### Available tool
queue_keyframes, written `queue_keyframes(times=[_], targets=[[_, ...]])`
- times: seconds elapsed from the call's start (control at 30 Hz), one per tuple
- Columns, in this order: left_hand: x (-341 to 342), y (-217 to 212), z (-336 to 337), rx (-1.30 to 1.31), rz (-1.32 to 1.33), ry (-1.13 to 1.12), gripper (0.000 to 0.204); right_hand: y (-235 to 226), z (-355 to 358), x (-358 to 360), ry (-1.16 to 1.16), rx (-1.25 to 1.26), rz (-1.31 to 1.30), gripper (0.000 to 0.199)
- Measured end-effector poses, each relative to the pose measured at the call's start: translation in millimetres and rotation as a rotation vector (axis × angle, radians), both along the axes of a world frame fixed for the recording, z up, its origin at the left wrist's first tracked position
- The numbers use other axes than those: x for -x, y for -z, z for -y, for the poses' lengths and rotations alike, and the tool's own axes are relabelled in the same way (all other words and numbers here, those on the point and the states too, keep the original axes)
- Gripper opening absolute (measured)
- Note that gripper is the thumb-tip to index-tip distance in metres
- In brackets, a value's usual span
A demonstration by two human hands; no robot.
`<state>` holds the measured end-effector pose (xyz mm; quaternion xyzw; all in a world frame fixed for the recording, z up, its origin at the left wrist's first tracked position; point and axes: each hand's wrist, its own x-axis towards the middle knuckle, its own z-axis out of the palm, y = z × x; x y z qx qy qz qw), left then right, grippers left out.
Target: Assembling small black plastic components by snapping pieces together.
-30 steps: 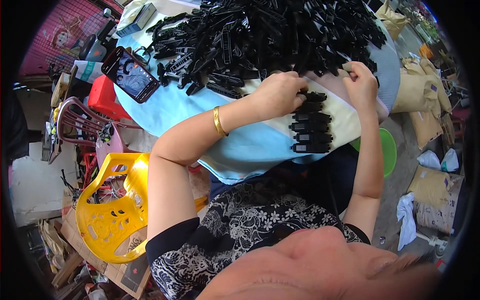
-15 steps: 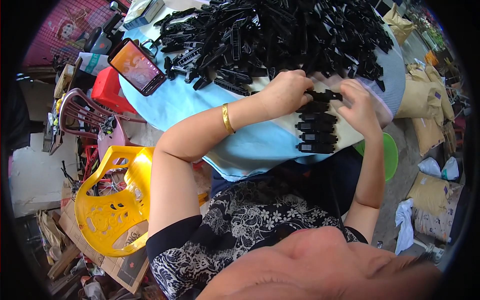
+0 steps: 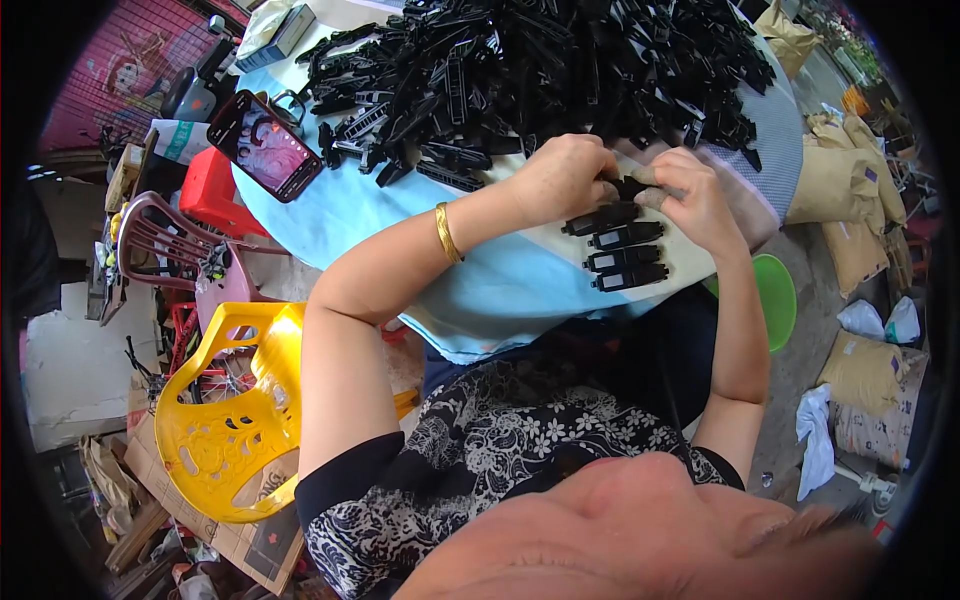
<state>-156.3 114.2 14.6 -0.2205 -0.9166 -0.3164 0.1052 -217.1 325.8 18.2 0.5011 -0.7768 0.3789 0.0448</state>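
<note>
Looking between the two hands, we find the black part (image 3: 627, 187) mostly hidden by fingers, so only its middle shows and its ends are hard to make out. It is over the cloth (image 3: 470, 305), between the heap (image 3: 560, 85) and a short row of similar black pieces (image 3: 628, 257). We see the left hand (image 3: 572, 180) with its back turned up and fingers curled under, thumb and forefinger pinching the part's left end; we cannot make out where its other fingertips lie. The right hand (image 3: 692, 200) pinches the opposite end between thumb and forefinger, its remaining fingers bent in beside them.

We follow the left forearm, with a gold bangle (image 3: 447, 233) near the wrist, slanting up from a sharply bent elbow. The right forearm rises more steeply, its wrist tipped inward, and covers some of the green basin (image 3: 772, 303). The heap runs off the upper edge, and its tangled pieces merge into one dark mass. We find the phone (image 3: 265, 147) lit at the left, its screen too small to read.
</note>
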Motion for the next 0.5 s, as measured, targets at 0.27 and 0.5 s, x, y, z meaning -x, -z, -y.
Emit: queue_keyframes(times=[0.27, 0.5], targets=[[20, 3, -6, 0.193, -0.196, -0.225, 0.042, 0, -11, 29, 0.676, -0.179, -0.266, 0.022], [10, -9, 7, -0.028, -0.176, -0.284, 0.041, 0, -18, 32, 0.63, -0.236, -0.229, 0.022]])
